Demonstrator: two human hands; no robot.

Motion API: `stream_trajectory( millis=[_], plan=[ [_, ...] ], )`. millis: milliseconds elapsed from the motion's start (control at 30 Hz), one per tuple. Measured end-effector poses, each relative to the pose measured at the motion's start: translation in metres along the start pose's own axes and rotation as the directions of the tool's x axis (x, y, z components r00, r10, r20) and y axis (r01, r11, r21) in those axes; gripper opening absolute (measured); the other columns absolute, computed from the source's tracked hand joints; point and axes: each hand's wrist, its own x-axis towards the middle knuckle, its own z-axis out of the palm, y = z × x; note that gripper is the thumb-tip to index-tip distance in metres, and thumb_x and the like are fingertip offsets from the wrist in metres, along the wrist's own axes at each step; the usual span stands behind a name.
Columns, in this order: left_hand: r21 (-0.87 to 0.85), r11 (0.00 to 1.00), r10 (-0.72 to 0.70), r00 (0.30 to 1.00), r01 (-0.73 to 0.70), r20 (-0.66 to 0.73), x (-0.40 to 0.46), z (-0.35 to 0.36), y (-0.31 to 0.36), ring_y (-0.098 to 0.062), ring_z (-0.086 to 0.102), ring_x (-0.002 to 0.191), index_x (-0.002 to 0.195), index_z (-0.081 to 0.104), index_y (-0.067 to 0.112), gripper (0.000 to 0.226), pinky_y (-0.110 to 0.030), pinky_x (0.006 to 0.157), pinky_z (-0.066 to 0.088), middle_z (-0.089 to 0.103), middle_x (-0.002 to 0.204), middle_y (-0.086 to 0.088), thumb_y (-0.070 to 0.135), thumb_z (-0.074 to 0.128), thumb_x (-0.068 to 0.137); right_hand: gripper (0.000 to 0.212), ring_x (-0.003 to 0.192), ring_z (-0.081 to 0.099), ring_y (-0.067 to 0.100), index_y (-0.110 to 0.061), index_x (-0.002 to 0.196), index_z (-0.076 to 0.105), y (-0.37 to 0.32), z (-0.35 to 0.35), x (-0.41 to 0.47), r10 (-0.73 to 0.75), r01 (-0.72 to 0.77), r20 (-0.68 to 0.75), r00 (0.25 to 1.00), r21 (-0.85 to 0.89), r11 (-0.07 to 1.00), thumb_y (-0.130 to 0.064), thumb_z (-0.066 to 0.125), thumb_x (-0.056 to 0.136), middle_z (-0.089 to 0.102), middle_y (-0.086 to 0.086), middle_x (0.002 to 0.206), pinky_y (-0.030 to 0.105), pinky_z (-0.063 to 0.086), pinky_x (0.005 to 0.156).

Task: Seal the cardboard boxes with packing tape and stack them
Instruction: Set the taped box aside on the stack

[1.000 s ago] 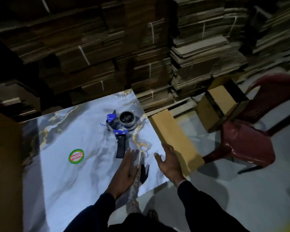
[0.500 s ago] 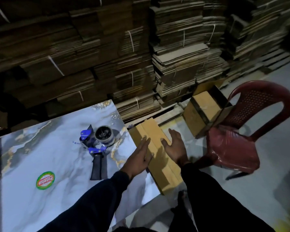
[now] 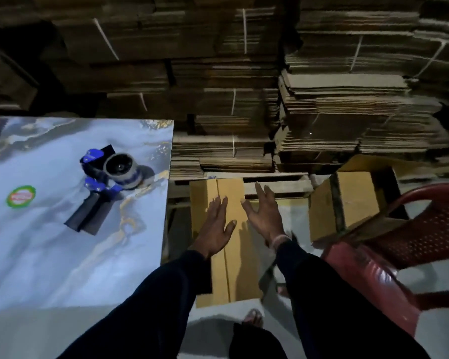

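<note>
Box: the long box (image 3: 231, 244) is just right of the counter (image 3: 49, 255), off its edge, with the floor under it; what carries it I cannot tell.
Left hand: the left hand (image 3: 214, 229) lies flat on the top of the box, fingers spread and straight, pinching nothing.
Right hand: the right hand (image 3: 266, 216) is at the right edge of the box, fingers spread and open; if it touches the cardboard I cannot tell.
Weight: probably light, since it looks like plain cardboard; if something is inside, this is not shown.
Stiffness: the walls should be stiff at the edges and corners but can bend in the middle of the long top, near the seam.
Surface: dry cardboard, probably not slippery.
Where to hold: I think the two long sides, palms pressing inward, not the flaps.
Tape gun: the tape gun (image 3: 106, 182) lies on the counter, untouched.
Second box: another box (image 3: 347, 206) rests on the red chair (image 3: 399, 255).
</note>
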Motion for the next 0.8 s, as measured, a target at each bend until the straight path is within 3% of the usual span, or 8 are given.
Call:
stream_trajectory(
  millis=[133,433,600,733,800],
  plan=[
    [-0.043,0.993,-0.111,0.987,0.107,-0.115,0.018,0.035,-0.009,-0.019,-0.023,0.156,0.165,-0.009,0.023,0.077,-0.039,0.126,-0.008,-0.026,0.169,-0.001,0.048,0.038,0.110,0.080,0.160,0.006,0.022,-0.036,0.166,0.014,0.034,0.007,0.021,-0.024,0.026,0.074,0.997,-0.021,0.999,-0.065,0.049,0.100,0.001,-0.005,0.175,0.044,0.018,0.127],
    [-0.044,0.940,-0.342,0.924,0.339,-0.173,0.047,0.114,-0.109,-0.028,-0.020,0.157,0.165,-0.008,0.022,0.088,-0.054,0.127,-0.006,-0.022,0.171,-0.004,0.064,0.038,0.103,0.090,0.161,0.002,0.025,-0.043,0.164,0.010,0.119,0.094,0.060,0.037,-0.022,0.179,0.983,-0.085,0.996,-0.079,0.049,0.091,0.000,-0.005,0.175,0.052,0.016,0.128],
    [-0.162,0.881,-0.470,0.864,0.445,-0.180,0.066,0.165,-0.174,-0.035,0.006,0.159,0.165,-0.010,0.023,0.101,-0.055,0.126,0.015,-0.006,0.173,-0.013,0.073,0.044,0.096,0.107,0.160,0.001,0.033,-0.052,0.161,-0.004,0.162,0.162,0.078,0.095,-0.071,0.220,0.971,-0.114,0.991,-0.090,0.051,0.079,-0.022,-0.002,0.172,0.056,0.014,0.126],
    [-0.199,0.834,-0.550,0.805,0.514,-0.224,0.084,0.197,-0.219,-0.033,-0.003,0.160,0.163,-0.017,0.018,0.121,-0.053,0.129,0.007,-0.010,0.173,-0.011,0.087,0.044,0.085,0.121,0.159,-0.010,0.039,-0.052,0.159,-0.013,0.187,0.202,0.087,0.163,-0.133,0.206,0.965,-0.153,0.979,-0.098,0.052,0.068,-0.033,0.009,0.168,0.064,0.013,0.125],
    [-0.186,0.795,-0.605,0.741,0.577,-0.290,0.091,0.217,-0.240,-0.034,0.004,0.159,0.164,-0.014,0.018,0.131,-0.055,0.128,0.012,-0.002,0.173,-0.013,0.098,0.039,0.075,0.125,0.158,-0.009,0.042,-0.054,0.158,-0.014,0.192,0.209,0.084,0.219,-0.197,0.176,0.960,-0.133,0.971,-0.099,0.054,0.065,-0.032,0.013,0.167,0.064,0.015,0.125]
  ],
)
